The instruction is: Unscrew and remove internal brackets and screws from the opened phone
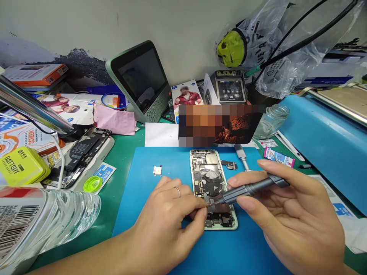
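An opened smartphone (pixel 212 179) lies on a blue work mat, its circuit boards and inner parts showing. My right hand (pixel 298 206) grips a dark grey precision screwdriver (pixel 243 191) between thumb and fingers, its tip pointing left over the phone's lower half. At that tip, thumb and forefinger of my left hand (pixel 174 214) are pinched together; whatever is between them is too small to make out. Left of the phone sits a small silver metal part (pixel 157 170). To the phone's upper right lies a small dark phone component (pixel 229 164).
Behind the phone leans a dark screen panel (pixel 241 128), partly pixelated. Another silver screwdriver (pixel 242 156) lies beside it, near a glass jar (pixel 272 120). A large clear bottle (pixel 69 217) stands front left, close to my left forearm. Further back is a smart display (pixel 140 76).
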`<state>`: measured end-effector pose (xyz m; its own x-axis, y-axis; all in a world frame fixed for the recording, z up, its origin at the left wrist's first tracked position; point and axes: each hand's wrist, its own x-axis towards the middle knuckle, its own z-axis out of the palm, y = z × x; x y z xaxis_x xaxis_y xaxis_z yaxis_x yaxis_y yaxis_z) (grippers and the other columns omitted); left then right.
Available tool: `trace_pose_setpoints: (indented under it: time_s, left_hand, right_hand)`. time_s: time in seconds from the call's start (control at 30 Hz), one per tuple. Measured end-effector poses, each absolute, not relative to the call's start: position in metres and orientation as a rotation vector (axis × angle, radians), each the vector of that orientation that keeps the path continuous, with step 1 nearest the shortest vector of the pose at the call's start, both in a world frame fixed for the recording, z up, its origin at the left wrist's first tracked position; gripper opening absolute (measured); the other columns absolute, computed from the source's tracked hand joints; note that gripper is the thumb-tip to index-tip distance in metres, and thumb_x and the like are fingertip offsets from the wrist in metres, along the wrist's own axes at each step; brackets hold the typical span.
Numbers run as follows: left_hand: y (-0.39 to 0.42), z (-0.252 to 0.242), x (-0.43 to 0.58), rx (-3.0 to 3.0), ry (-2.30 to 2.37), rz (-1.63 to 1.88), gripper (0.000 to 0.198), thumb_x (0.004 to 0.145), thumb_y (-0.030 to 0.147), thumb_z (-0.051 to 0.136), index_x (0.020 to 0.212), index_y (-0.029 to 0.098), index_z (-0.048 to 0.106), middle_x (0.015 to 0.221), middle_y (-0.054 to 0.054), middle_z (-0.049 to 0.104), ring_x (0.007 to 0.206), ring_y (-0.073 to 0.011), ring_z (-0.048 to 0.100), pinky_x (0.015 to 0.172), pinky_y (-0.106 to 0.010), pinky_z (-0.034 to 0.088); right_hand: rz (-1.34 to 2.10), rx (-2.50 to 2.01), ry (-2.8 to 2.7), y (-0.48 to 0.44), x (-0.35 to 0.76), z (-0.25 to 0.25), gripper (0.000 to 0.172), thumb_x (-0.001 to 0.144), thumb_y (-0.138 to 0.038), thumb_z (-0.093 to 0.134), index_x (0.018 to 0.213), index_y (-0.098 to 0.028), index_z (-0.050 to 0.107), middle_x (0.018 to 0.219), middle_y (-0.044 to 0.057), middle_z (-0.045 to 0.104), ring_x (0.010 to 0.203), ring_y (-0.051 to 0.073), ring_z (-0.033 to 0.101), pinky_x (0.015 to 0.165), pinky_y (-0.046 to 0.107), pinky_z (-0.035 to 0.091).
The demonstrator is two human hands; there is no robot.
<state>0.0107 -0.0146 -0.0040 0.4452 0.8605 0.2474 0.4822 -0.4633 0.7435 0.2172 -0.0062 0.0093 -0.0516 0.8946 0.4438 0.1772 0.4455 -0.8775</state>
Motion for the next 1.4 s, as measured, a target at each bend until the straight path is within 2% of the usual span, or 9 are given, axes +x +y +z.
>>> trace_pose_setpoints:
  time_s: [0.3,0.6,0.87,1.4]
  left_hand:
    - [-0.0152,-0.005,0.011,2.165,1.076,0.907,0.015,0.095,0.012,0.059,0.088,0.02,0.069,0.073,0.002,0.067,0.066,-0.0153,0.053,0.066,-0.036,0.03]
    - [-0.0145,-0.005,0.0106,2.182,1.067,0.906,0.014,0.095,0.012,0.058,0.089,0.019,0.068,0.074,0.002,0.067,0.066,-0.0156,0.054,0.065,-0.036,0.03]
    - [-0.0153,-0.0049,0.0109,2.18,1.07,0.905,0.014,0.095,0.012,0.058,0.089,0.019,0.068,0.075,0.001,0.067,0.067,-0.0159,0.054,0.066,-0.036,0.03]
    - [-0.0151,-0.0051,0.0106,2.175,1.063,0.888,0.012,0.094,0.013,0.059,0.089,0.018,0.069,0.074,0.002,0.066,0.067,-0.0157,0.054,0.066,-0.037,0.03]
  right_hand:
    - [0.758,-0.996,-1.525,-0.008,0.219,0.0104,0.053,0.086,-0.01,0.073,0.131,-0.036,0.061,0.095,0.0,0.076,0.084,0.017,0.076,0.07,0.024,0.068]
    - [0.784,-0.989,-1.528,-0.0073,0.2188,0.0094,0.056,0.086,-0.007,0.071,0.132,-0.038,0.06,0.096,-0.003,0.076,0.087,0.013,0.076,0.073,0.017,0.066]
    - [0.772,-0.991,-1.534,-0.0074,0.2183,0.0076,0.057,0.086,-0.006,0.07,0.133,-0.037,0.06,0.096,-0.002,0.076,0.086,0.015,0.076,0.074,0.02,0.067]
    - [0.776,-0.988,-1.534,-0.0076,0.2179,0.0097,0.057,0.085,-0.004,0.07,0.132,-0.036,0.061,0.097,-0.003,0.076,0.087,0.012,0.076,0.075,0.013,0.065]
